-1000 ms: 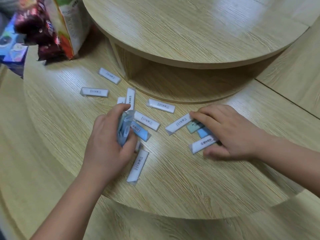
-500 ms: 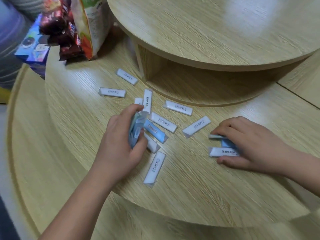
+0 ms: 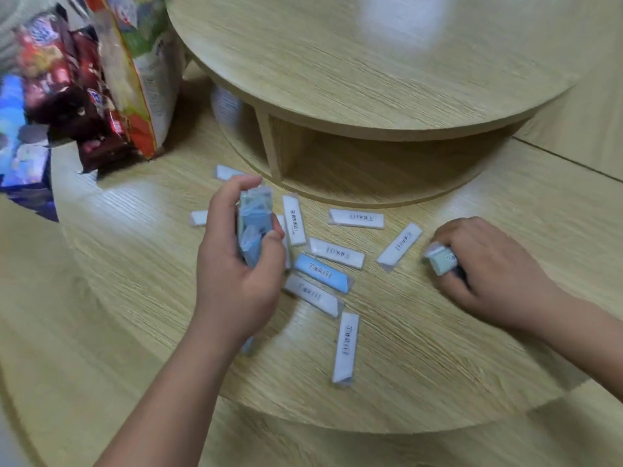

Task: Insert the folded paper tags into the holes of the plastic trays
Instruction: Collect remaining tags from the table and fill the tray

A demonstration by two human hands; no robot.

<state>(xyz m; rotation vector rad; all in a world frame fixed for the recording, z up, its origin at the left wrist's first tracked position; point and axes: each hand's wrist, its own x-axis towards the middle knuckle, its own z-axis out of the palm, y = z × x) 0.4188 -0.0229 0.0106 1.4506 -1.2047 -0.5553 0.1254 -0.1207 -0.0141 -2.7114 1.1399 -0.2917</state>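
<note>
Blue tags [image 3: 254, 224] stay clutched in the left hand [image 3: 236, 274]; the right hand [image 3: 495, 267] now pinches its gathered bundle [image 3: 441, 261], insertion pending.

Observed from the floor, centre of view as the dial.

The round wooden lower tier [image 3: 438, 348] carries scattered labelled plastic holders. The left hand [image 3: 236, 267], just off centre toward nine o'clock, grips a bundle of blue and pale green pieces [image 3: 254, 227], thumb across its front. The right hand [image 3: 492, 264], at three o'clock, has its fingers curled round a pale green piece [image 3: 442, 262].

Between the hands lies one blue holder [image 3: 323, 273]. A white holder [image 3: 312, 293] sits just beside it on the six o'clock side. Another white holder [image 3: 345, 348] lies alone toward six o'clock.

The upper tier [image 3: 371, 62] overhangs at twelve o'clock. Snack bags [image 3: 101, 79] stand at ten o'clock. Motion blur leaves the label print illegible.
</note>
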